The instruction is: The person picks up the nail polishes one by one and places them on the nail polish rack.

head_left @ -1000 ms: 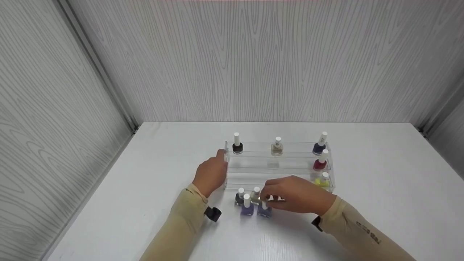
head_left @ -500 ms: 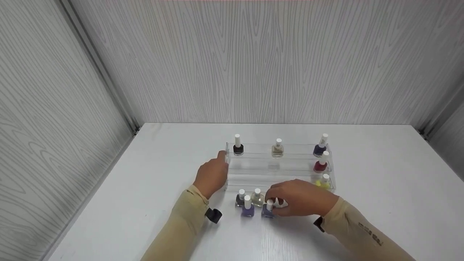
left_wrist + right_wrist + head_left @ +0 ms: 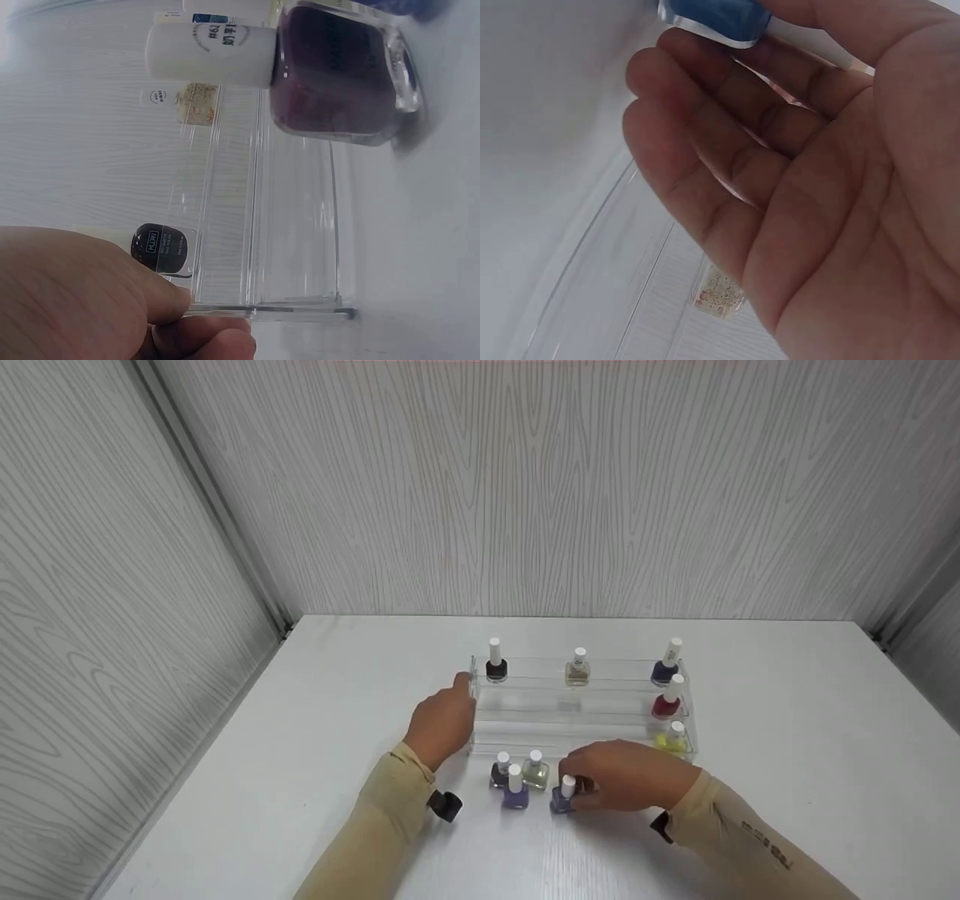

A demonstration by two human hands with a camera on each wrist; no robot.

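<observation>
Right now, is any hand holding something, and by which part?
The right hand pinches the blue polish bottle by its white cap. The left hand grips the clear rack at its left end.

The gripped bottle is flanked on its left by three bottles; the tiered rack is positioned directly behind it on the table.
</observation>
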